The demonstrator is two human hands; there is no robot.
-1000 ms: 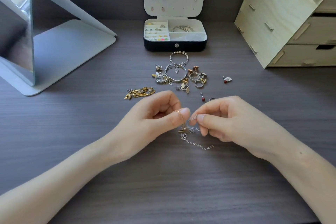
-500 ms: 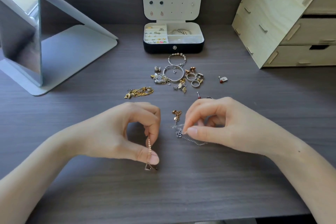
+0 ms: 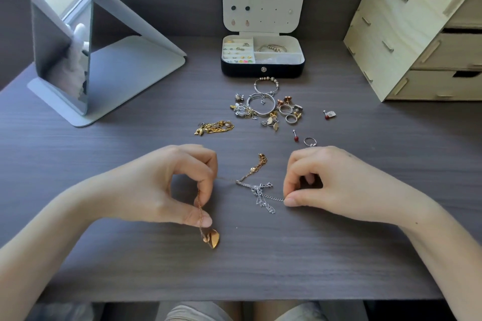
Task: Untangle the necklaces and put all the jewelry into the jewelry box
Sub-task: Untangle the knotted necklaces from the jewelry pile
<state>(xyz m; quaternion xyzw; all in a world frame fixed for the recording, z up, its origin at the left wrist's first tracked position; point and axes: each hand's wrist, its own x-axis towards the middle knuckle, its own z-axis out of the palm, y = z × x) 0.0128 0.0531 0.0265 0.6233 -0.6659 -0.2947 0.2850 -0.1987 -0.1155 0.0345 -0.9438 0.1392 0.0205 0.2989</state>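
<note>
- The left hand [image 3: 167, 187] pinches a thin rose-gold necklace [image 3: 261, 157] between thumb and forefinger; its gold pendant [image 3: 211, 240] sits just below the thumb.
- The right hand [image 3: 336, 185] pinches one end of a silver necklace [image 3: 258, 190], whose knotted part lies on the table [image 3: 260, 268] between the hands, meeting the rose-gold chain there.
- The jewelry box [image 3: 262, 70] stands open at the far side, with loose rings and bangles [image 3: 262, 105] just in front of it.
</note>
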